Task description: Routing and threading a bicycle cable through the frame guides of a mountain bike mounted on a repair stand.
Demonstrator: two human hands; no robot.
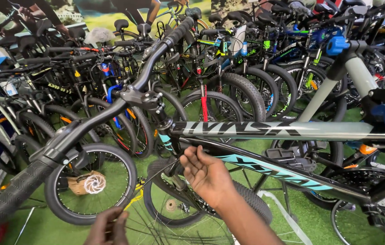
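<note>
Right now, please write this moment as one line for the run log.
right hand: open, palm up, by bicycle frame | left hand: on thin cables, grip unclear | handlebar: untouched

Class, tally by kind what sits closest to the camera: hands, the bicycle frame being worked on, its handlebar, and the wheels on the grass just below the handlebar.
Hands: 2 (left hand, right hand)
Bicycle frame: 1
Handlebar: 1
Wheels: 2 (left wheel, right wheel)
Total: 6
</note>
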